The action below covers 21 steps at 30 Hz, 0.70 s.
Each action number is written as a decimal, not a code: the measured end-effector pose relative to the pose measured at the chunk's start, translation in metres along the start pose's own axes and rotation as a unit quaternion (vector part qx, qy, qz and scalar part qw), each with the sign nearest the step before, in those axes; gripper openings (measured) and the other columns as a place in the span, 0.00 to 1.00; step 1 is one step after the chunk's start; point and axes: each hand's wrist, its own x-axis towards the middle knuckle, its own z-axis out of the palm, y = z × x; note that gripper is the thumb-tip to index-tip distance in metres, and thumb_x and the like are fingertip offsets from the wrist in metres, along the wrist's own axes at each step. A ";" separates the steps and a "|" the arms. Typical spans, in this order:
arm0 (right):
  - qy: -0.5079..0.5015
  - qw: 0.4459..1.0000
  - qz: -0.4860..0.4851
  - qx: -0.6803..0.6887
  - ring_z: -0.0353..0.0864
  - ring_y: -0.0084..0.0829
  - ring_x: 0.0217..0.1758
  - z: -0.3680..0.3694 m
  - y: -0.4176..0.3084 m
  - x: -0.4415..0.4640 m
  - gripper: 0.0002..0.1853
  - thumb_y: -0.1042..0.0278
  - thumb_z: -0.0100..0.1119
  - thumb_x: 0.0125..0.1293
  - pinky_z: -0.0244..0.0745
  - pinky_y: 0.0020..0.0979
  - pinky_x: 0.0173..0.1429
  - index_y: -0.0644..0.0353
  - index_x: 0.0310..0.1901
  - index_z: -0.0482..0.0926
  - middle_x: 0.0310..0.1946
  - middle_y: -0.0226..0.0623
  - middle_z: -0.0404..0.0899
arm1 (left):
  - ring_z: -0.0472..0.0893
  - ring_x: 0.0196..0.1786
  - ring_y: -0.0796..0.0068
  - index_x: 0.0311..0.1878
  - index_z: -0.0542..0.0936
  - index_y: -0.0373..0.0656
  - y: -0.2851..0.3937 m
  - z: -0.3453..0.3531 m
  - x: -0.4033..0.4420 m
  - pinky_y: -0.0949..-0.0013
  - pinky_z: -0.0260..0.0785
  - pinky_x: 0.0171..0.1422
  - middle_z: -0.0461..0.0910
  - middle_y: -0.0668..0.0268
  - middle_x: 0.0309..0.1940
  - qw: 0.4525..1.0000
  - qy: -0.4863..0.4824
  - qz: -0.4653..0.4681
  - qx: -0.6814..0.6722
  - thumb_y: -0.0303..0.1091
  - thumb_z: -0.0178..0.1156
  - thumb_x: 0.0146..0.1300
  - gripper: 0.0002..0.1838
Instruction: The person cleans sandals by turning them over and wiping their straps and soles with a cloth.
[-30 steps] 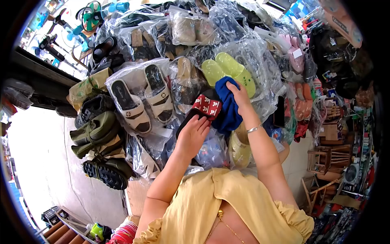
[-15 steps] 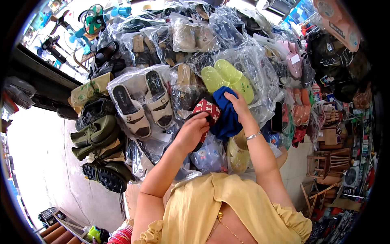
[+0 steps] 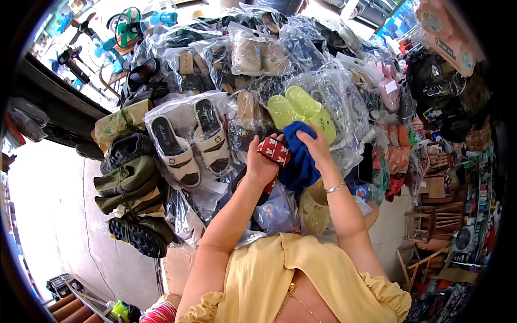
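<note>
My left hand (image 3: 262,166) is turned palm up around a red slipper (image 3: 274,152), whose strap carries small white figures. Its fingers are partly hidden behind the strap, and a dark sole shows below. In my right hand (image 3: 318,145) is a bunched dark blue cloth (image 3: 297,168), pressed against the slipper's right side. Just beyond the cloth lie lime-green clogs (image 3: 285,110) in clear plastic. To the left, a pair of white and black slides (image 3: 177,156) lies bagged on the pile.
Plastic-wrapped footwear covers the stand in front of me. Olive-green shoes (image 3: 126,180) are stacked at its left edge. Wooden stools (image 3: 433,220) stand at the right, and fans (image 3: 121,37) at the far left. Pale floor (image 3: 81,215) shows at the left.
My left hand has rolled from back up to palm up, turning the red slipper's strap upward. My right hand and the blue cloth have shifted slightly down.
</note>
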 end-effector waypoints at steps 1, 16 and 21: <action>0.020 0.999 -0.025 -0.017 0.83 0.27 0.43 -0.001 -0.001 -0.001 0.15 0.66 0.66 0.63 0.76 0.27 0.49 0.61 0.51 0.81 0.43 0.33 0.84 | 0.72 0.67 0.56 0.65 0.70 0.38 -0.001 -0.001 0.001 0.50 0.59 0.75 0.75 0.53 0.63 0.998 0.000 0.003 -0.055 0.56 0.43 0.75 0.31; 0.057 0.802 -0.346 -0.484 0.80 0.49 0.48 0.022 -0.026 0.010 0.16 0.58 0.68 0.58 0.77 0.44 0.53 0.51 0.48 0.83 0.44 0.46 0.81 | 0.69 0.70 0.54 0.69 0.68 0.44 -0.009 -0.021 -0.003 0.47 0.54 0.77 0.71 0.56 0.67 0.997 -0.064 0.034 -0.038 0.81 0.35 0.63 0.51; -0.061 0.764 -0.407 -0.497 0.81 0.47 0.48 0.039 0.004 -0.031 0.18 0.56 0.70 0.55 0.77 0.42 0.55 0.48 0.47 0.84 0.44 0.44 0.81 | 0.64 0.74 0.55 0.72 0.66 0.43 -0.005 -0.041 -0.004 0.48 0.49 0.79 0.68 0.59 0.70 0.991 -0.134 0.011 0.006 0.81 0.36 0.63 0.52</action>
